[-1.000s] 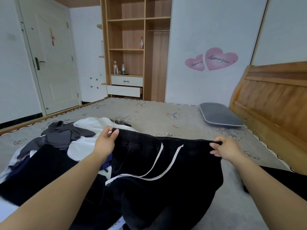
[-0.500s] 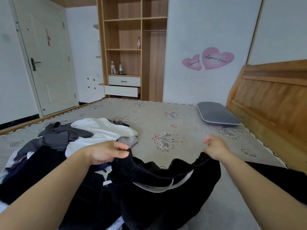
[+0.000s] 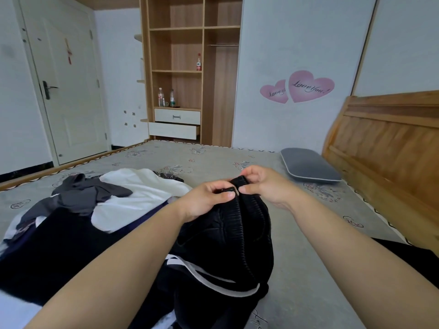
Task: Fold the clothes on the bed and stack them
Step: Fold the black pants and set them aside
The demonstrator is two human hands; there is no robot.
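I see both hands meeting over the middle of the bed [image 3: 237, 162], toward its near edge. My left hand [image 3: 209, 200] curls its fingers and thumb around the ribbed waistband of the black trousers [image 3: 228, 238], and my right hand [image 3: 266, 184] pinches the same waistband just beside it, so the two ends are touching. The rest of the trousers hangs down bunched onto the mattress, a white drawstring [image 3: 213, 281] looping across the lower part. To the left lies the unfolded pile: a white garment [image 3: 142, 193], a grey garment [image 3: 90, 191] on top of it, and dark clothes [image 3: 59, 245] nearer the left edge. A grey pillow [image 3: 308, 166] sits by the wooden headboard [image 3: 392, 148] at the far right corner.
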